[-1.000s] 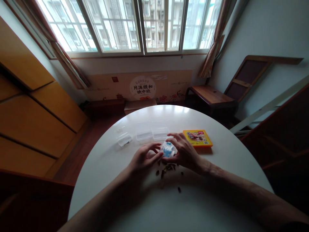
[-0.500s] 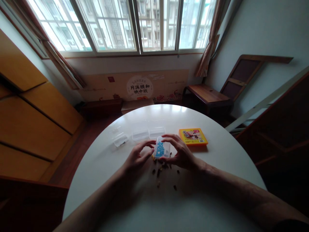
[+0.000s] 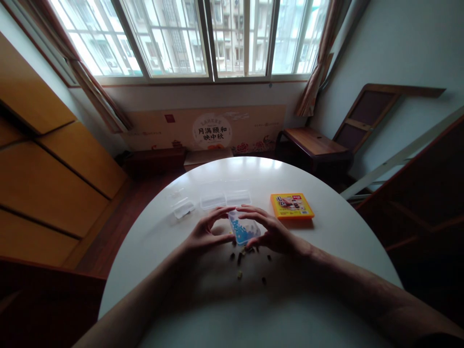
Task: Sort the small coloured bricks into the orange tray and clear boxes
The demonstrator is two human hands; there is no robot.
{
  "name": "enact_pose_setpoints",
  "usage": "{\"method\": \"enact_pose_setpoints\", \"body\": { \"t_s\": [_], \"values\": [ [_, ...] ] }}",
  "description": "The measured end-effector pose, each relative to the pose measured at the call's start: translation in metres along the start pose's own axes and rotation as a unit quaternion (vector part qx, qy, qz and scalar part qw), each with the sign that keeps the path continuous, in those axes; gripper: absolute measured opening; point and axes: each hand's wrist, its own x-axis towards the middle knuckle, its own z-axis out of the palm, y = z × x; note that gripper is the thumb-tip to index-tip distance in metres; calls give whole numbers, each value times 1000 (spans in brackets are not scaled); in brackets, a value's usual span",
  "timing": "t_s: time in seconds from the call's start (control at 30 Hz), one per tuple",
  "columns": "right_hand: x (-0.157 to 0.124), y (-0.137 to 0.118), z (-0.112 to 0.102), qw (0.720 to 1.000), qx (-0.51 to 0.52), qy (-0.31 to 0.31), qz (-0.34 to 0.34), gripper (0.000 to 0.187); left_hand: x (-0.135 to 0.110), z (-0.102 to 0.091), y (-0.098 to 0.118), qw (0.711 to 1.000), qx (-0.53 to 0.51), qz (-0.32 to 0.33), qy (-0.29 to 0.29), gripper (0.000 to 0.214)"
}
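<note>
A small clear plastic box with blue bits inside is held tilted just above the table. My left hand curves round its left side, with the fingertips at the top edge and the thumb low at the side. On the right side my right hand grips the same box, fingers over the top and thumb at the bottom corner. The blue bits lie mostly toward the lower left of the box. Below it, several small dark and yellowish pieces are scattered on the white round table.
An orange-yellow flat box with a printed label lies to the right. Beyond my hands is a clear two-part plastic container, with a smaller clear container at its left. A wooden chair stands past the table.
The box has tilted and turned, and the blue bits have slid to its lower side. My left fingers and thumb have closed in on its left edge. The view has shifted slightly.
</note>
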Motion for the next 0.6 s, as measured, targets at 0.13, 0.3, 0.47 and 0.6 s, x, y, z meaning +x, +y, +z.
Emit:
{"method": "enact_pose_setpoints", "body": {
  "t_s": [0.13,0.3,0.47,0.6],
  "values": [
    [0,-2,1,1000,-20,-16,-4,84,1,2,-9,1000,-13,8,14,71],
    [-2,-5,0,996,-90,27,1,75,-2,5,-14,998,-34,-25,50,72],
    [0,-9,1,993,-113,13,-9,72,-3,12,-6,997,-21,-50,52,50],
    [2,-11,1,994,-104,22,-13,48,-3,14,-1,997,19,-50,58,47]
  ]
}}
